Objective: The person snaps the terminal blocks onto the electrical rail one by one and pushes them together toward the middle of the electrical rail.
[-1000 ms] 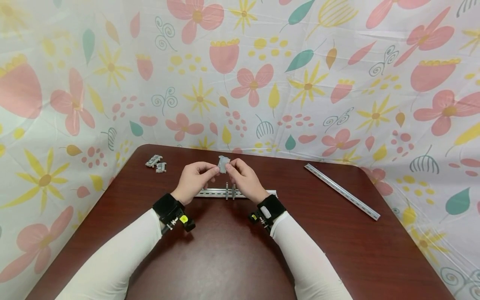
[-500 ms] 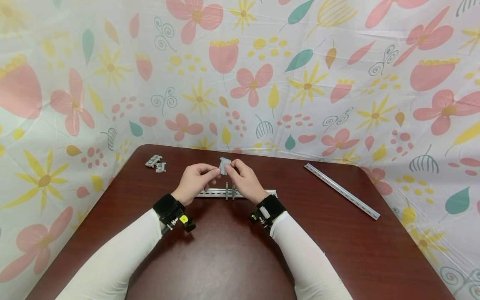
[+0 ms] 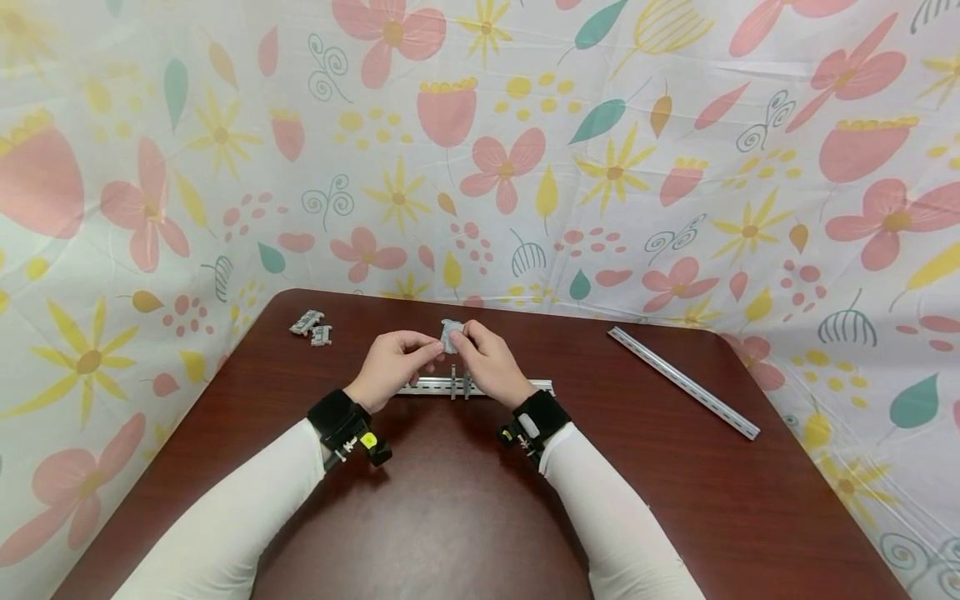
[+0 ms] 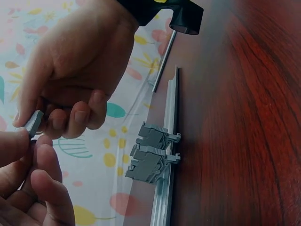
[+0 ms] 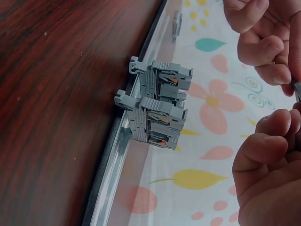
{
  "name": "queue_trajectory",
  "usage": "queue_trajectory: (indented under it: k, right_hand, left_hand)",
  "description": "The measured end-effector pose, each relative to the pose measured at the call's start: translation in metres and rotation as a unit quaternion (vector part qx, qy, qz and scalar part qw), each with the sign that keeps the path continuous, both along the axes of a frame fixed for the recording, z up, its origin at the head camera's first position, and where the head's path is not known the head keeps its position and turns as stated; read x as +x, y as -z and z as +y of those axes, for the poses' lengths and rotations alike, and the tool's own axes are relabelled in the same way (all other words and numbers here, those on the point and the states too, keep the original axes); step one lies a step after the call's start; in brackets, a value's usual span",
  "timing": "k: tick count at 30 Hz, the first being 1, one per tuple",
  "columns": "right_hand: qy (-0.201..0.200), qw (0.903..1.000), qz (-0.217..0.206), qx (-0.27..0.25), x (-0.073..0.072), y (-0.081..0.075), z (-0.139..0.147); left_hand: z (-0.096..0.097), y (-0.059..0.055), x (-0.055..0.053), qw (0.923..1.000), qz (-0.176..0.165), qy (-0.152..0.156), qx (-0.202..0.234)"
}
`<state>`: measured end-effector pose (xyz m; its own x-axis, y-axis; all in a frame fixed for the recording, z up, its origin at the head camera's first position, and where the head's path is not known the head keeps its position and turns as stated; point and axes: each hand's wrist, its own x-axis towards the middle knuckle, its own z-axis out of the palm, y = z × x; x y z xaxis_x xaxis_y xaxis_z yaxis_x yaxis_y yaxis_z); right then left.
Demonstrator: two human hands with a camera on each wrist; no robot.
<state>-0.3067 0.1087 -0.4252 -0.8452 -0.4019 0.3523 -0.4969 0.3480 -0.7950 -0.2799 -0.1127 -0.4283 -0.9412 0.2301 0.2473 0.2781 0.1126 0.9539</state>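
Both hands hold a flat grey terminal block (image 3: 450, 335) up over the table's far half. My left hand (image 3: 393, 365) pinches its left edge between thumb and finger; my right hand (image 3: 491, 362) grips its right side, thumb on the face. In the left wrist view only a narrow part of that block (image 4: 34, 124) shows between the fingertips. Below the hands lies a slotted metal DIN rail (image 3: 427, 387). Two more terminal blocks (image 5: 157, 120) stand upright on the rail, side by side with a small gap, orange parts showing inside. The fingers partly hide the held block.
At the back left of the dark red wooden table (image 3: 450, 500) lie several loose grey terminal blocks (image 3: 309, 323). A second DIN rail (image 3: 682, 383) lies slantwise on the right. A flowered cloth (image 3: 480, 167) hangs behind the table.
The held terminal block has shifted slightly to the right and down, and its tilt has changed a little. My left hand has moved slightly with it; the rails and loose blocks have stayed put.
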Motion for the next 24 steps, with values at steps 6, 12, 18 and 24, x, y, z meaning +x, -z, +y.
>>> queue_trajectory:
  k: [6,12,18,24]
  right_hand:
    - [-0.003,0.9999,0.012,0.001,0.0,-0.002,0.002]
    - [0.022,0.9995,0.022,0.004,-0.001,-0.003,0.007]
    - [0.061,0.9964,0.035,0.047,-0.002,-0.005,0.011]
    - [0.104,0.9891,0.03,0.1,-0.002,-0.007,0.015]
  left_hand:
    - [0.0,0.001,0.0,0.9999,0.003,0.0,-0.012]
    - [-0.001,0.004,-0.002,0.9983,0.003,-0.014,-0.056]
    - [-0.006,0.008,-0.005,0.9746,0.052,-0.024,-0.216]
    - [-0.007,0.008,-0.004,0.9291,0.105,-0.018,-0.354]
